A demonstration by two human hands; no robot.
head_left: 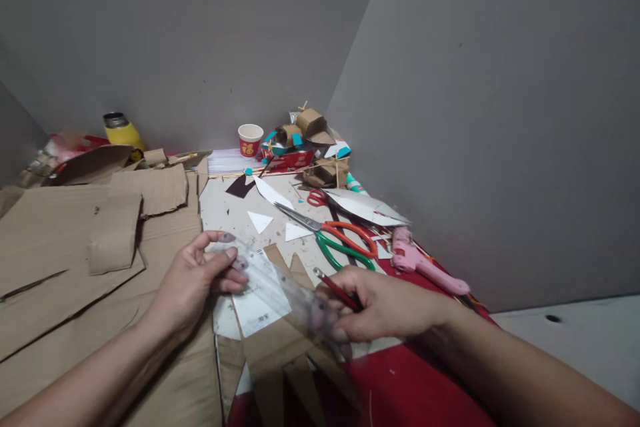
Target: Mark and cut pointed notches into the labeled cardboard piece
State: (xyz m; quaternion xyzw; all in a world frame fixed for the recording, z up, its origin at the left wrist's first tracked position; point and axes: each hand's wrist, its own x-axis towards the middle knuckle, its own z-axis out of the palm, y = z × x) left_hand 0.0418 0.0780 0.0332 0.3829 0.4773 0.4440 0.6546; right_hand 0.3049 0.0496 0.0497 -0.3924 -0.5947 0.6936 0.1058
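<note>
My left hand [200, 270] pinches one end of a clear ruler [280, 287], thumb on top. My right hand [370, 303] grips the ruler's other end and also holds a dark red pencil [337, 288], slanting up to the left. Motion blurs the ruler somewhat. Beneath it lies brown cardboard [280, 347] with pointed cut strips, bearing a white printed label [257, 307]. Just beyond my right hand, scissors [325, 233] with one orange and one green handle lie spread apart.
Flat cardboard sheets [50, 233] cover the left side. White paper triangles [260, 221] lie mid-table. At right is a pink glue gun [425, 263]. Behind stand a paper cup [250, 141], a yellow bottle [124, 133] and cardboard constructions [313, 125]. Grey walls [480, 113] enclose the table.
</note>
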